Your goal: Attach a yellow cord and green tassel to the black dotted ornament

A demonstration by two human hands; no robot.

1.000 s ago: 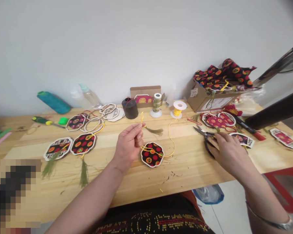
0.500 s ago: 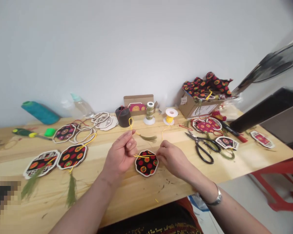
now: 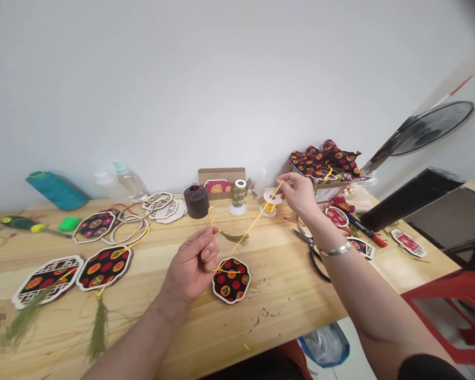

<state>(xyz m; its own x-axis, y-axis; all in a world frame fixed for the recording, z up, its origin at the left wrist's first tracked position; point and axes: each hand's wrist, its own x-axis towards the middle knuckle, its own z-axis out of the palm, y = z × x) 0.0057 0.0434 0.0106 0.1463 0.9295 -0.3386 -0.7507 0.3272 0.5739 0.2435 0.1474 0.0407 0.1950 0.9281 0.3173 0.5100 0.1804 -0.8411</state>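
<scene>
My left hand (image 3: 192, 264) is closed, its fingers curled around yellow cord just left of a scalloped ornament. A loop of the cord rises above the thumb. My right hand (image 3: 298, 196) pinches the other stretch of yellow cord (image 3: 256, 220), which runs taut and slanted between the hands. Beneath the cord lies the ornament (image 3: 231, 289), black patterned fabric with a pale rim, flat on the wooden table; a short cord end crosses its top. Behind my left hand is a green tassel (image 3: 235, 238). Just beyond my right wrist stands a white spool of yellow cord (image 3: 269, 207).
Black-handled scissors (image 3: 316, 258) lie partly under my right forearm. Finished ornaments with tassels (image 3: 105, 268) are at left. At the back stand a black thread roll (image 3: 197, 201), a green thread spool (image 3: 239, 196) and a box of fabric (image 3: 328, 192). A fan (image 3: 431, 129) is at right.
My right hand has moved up and away to the right from beside the ornament, drawing the yellow cord out taut. My left hand keeps its closed hold. The view has shifted slightly.
</scene>
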